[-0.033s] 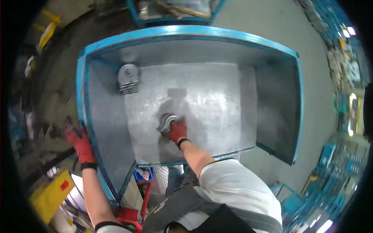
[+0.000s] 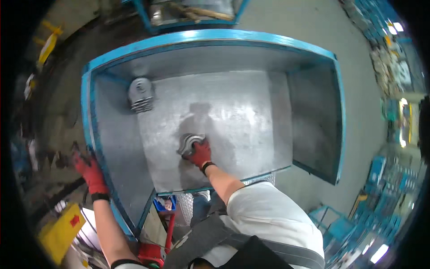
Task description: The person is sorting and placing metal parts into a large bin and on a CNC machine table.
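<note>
Red-gloved, the left hand (image 2: pixel 92 172) is at the left rim of a blue-edged grey metal bin (image 2: pixel 201 35); whether its fingers grip anything is unclear. Well apart from it, the red-gloved right hand (image 2: pixel 199 153) is clasped on a curved metal piece (image 2: pixel 186 143) near the middle of the bin's floor. Farther off, stacked metal pieces (image 2: pixel 141 93) occupy the far left corner. Beyond, a second blue-framed bin (image 2: pixel 197 23) holds long brown pieces (image 2: pixel 208 13).

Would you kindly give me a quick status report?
Right hand gripping curved metal pieces. Left hand outside bin, left side. Metal stack far left, apart from both.
</note>
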Demonstrator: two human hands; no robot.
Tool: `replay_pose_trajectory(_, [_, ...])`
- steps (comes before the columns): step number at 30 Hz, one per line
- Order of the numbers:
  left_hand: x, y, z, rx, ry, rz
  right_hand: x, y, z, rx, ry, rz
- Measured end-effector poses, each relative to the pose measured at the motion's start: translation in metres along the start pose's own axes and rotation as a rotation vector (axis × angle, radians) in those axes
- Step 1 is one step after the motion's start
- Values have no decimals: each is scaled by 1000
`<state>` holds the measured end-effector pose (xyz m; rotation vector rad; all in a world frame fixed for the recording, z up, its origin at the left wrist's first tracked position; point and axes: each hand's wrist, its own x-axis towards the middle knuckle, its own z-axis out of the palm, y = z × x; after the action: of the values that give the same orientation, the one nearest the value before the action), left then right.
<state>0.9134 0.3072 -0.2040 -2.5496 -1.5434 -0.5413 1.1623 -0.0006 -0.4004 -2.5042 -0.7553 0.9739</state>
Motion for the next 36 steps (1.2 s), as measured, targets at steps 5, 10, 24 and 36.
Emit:
replay_pose_trajectory(5, [3,17,-6,-55,25,1,-10,25,12,595,370,281])
replay_pose_trajectory(10, [14,8,1,8,-7,6,33,77,110,1268,-66,828])
replay_pose_trajectory(24, [0,-67,25,28,-16,105,12,38,108,1731,-78,910])
replay_pose_trajectory(36, [1,1,4,4,18,-18,29,33,129,1737,-124,788])
